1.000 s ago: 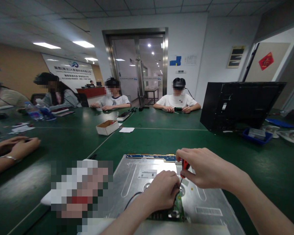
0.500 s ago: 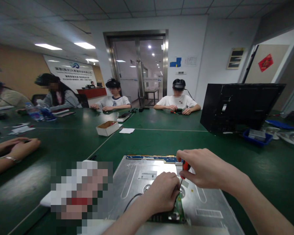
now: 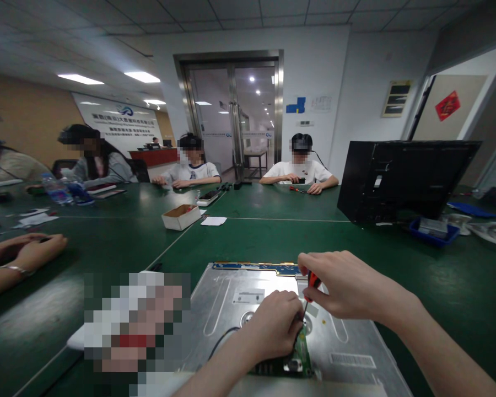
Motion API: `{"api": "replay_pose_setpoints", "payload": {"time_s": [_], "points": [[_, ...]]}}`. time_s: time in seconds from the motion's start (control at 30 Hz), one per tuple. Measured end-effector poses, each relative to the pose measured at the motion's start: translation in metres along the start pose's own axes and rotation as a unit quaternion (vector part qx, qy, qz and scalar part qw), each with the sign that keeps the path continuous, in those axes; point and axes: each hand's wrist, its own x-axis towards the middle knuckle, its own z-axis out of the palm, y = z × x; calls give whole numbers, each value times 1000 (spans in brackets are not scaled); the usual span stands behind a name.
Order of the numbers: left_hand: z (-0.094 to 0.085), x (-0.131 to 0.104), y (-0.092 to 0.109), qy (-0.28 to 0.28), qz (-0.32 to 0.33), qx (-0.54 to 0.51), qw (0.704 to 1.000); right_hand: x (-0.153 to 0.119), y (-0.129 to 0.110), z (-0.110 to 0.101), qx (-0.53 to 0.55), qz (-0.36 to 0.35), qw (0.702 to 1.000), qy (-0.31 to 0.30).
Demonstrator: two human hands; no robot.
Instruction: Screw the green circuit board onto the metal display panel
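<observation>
A red-and-black screwdriver (image 3: 313,280) is gripped by its handle in my right hand (image 3: 345,284), its thin shaft slanting down to a green circuit board (image 3: 303,353). Curled beside the shaft's lower end, my left hand (image 3: 276,322) rests over the board. Its fingertips are turned away, so I cannot tell what they pinch. The board lies on a silvery metal panel (image 3: 217,300) with a blue strip board (image 3: 248,267) along its far edge. The screwdriver's tip and much of the green board are hidden by my left hand.
A large black monitor (image 3: 405,179) stands at the right, near a blue tray (image 3: 434,231). A small open box (image 3: 182,217) and white paper (image 3: 214,221) lie beyond the panel. Another person's hands (image 3: 37,251) rest at left. Several people sit around the green table (image 3: 273,234).
My hands keep almost the same pose; the screwdriver's handle looks slightly turned. Across the table, a person in white has lifted a small dark item.
</observation>
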Motion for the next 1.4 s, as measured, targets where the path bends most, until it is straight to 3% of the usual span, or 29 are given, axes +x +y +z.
{"api": "replay_pose_setpoints", "payload": {"time_s": [0.13, 0.37, 0.63, 0.9, 1.13, 1.4], "points": [[0, 0, -1, 0, 5, -1, 1000, -2, 0, -1, 14, -21, 1000, -5], [1, 1, -1, -4, -3, -3, 1000, 5, -1, -1, -34, 39, 999, -12], [0, 0, -1, -7, 0, 1, 1000, -3, -1, 0, 6, -18, 1000, -1], [0, 0, -1, -7, -2, -2, 1000, 4, -1, -1, -39, 35, 999, -10], [1, 0, -2, -2, 8, -12, 1000, -4, 2, 1, 15, -31, 999, -3], [0, 0, -2, 1, 4, -12, 1000, 5, -3, -1, -46, 41, 998, -12]]}}
